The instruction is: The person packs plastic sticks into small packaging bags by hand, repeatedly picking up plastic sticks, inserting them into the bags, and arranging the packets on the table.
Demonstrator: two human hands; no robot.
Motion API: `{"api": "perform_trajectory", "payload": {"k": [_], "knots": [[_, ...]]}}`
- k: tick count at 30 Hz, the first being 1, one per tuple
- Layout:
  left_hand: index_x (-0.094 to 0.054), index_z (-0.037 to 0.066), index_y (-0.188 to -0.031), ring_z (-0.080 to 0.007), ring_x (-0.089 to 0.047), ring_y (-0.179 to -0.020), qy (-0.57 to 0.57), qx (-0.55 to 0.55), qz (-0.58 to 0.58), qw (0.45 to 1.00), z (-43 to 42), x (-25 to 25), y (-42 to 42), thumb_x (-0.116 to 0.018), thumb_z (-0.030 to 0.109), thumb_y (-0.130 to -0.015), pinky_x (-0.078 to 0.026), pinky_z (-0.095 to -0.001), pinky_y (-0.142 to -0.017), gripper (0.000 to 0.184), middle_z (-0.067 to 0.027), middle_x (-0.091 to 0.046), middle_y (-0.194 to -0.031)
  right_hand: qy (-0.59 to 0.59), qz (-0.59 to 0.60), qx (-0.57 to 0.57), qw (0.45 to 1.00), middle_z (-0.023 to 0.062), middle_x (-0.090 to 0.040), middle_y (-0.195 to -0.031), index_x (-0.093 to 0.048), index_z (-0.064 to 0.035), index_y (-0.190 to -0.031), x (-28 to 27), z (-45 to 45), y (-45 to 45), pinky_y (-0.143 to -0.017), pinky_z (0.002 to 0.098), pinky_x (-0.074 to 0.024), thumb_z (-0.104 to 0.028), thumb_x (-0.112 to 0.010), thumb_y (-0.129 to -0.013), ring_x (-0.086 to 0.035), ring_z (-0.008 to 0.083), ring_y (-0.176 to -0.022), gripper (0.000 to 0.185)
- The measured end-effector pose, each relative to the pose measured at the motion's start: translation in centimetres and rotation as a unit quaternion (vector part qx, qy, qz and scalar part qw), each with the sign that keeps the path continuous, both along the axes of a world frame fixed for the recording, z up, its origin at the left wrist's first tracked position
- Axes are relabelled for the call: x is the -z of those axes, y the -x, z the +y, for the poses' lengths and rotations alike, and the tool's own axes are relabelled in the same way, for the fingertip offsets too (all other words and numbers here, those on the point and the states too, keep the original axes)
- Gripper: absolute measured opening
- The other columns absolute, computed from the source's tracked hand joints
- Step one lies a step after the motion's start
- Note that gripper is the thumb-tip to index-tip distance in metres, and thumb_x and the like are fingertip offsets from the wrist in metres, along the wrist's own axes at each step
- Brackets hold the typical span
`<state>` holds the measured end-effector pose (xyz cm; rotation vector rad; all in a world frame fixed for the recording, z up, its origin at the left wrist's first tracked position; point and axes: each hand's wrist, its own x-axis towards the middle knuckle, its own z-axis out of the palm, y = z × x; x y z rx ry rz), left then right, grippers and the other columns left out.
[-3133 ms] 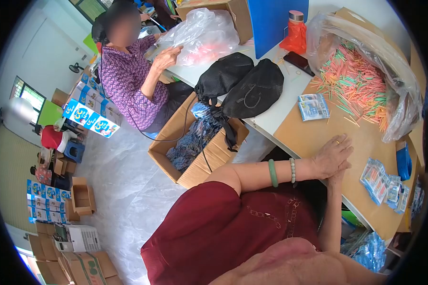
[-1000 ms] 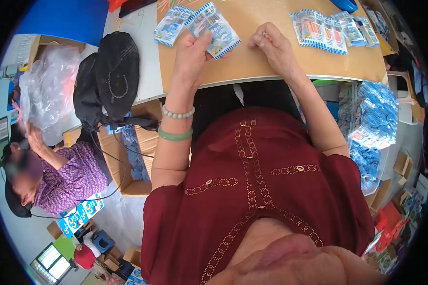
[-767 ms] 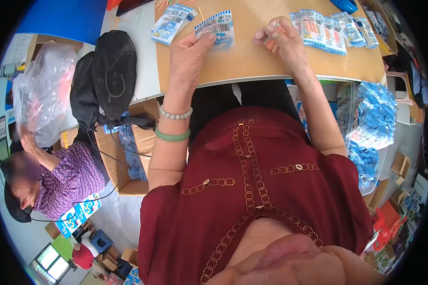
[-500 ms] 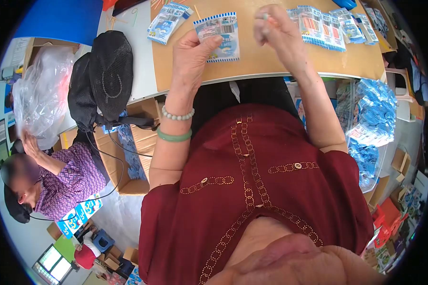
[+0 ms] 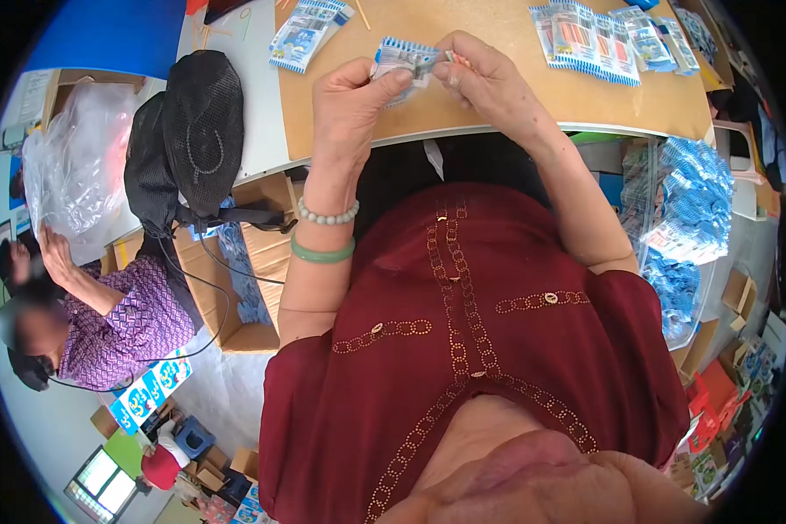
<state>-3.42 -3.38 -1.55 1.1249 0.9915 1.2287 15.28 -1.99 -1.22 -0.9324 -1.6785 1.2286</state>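
Note:
My left hand [image 5: 354, 100], with a beaded and a green bracelet at its wrist, pinches a small blue-and-white packet [image 5: 404, 59] above the tan board [image 5: 498, 17]. At the packet's right end, my right hand [image 5: 491, 86] is closed around small orange-red sticks [image 5: 458, 60], partly hidden by its fingers. Whether any stick is inside the packet cannot be made out. Flat packets [image 5: 306, 35] lie to the left. Several more packets [image 5: 589, 42], some showing reddish sticks through their fronts, overlap on the right.
Black bags [image 5: 203, 131] lie on the white table part at left. Below is an open carton [image 5: 258, 293] with blue packets. A clear bin of packets [image 5: 694, 201] stands at right. A co-worker in a purple patterned shirt [image 5: 135, 319] handles a clear plastic bag [image 5: 83, 166].
My hands were together on the board at first; since then the left took up a packet and the right some sticks. Just now the right hand came left and down to the packet.

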Motion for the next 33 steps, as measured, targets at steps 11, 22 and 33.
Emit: {"api": "perform_trajectory", "payload": {"k": [11, 22, 33], "knots": [[-0.062, 0.001, -0.076, -0.0038, -0.045, -0.062, -0.078, -0.03, 0.087, 0.993, -0.5, -0.1, -1.5, -0.07, 0.004, -0.079, -0.036, -0.0194, -0.057, 0.009, 0.0054, -0.053, -0.067, -0.066, -0.065, 0.065, 0.994, -0.0076, -0.038, -0.066, -0.053, -0.0075, -0.09, 1.1, 0.6, 0.2, -0.052, 0.0187, -0.0278, -0.019, -0.055, -0.092, -0.034, 0.0014, -0.059, 0.011], [-0.059, -0.001, -0.069, -0.0042, -0.042, -0.061, -0.017, -0.023, 0.075, 0.997, -0.9, -0.7, 0.4, -0.072, 0.001, -0.074, -0.032, -0.0207, -0.053, 0.014, 0.0037, -0.05, -0.065, 0.024, 0.084, 0.071, 0.994, -0.0037, -0.047, -0.07, -0.051, -0.0065, -0.09, 2.5, 1.8, -0.9, -0.061, 0.0203, -0.0369, -0.012, -0.053, -0.092, -0.044, 0.0051, -0.066, 0.006], [-0.059, 0.002, -0.068, -0.0039, -0.04, -0.061, -0.059, -0.015, 0.14, 0.988, -0.9, 0.1, -0.3, -0.074, 0.002, -0.073, -0.03, -0.0204, -0.053, 0.016, 0.0043, -0.05, -0.067, -0.029, 0.066, 0.112, 0.991, 0.0018, -0.06, -0.086, -0.052, -0.0049, -0.087, -4.0, 0.8, -2.1, -0.069, 0.0216, -0.0411, -0.021, -0.043, -0.094, -0.051, 0.0086, -0.071, 0.019]]}}
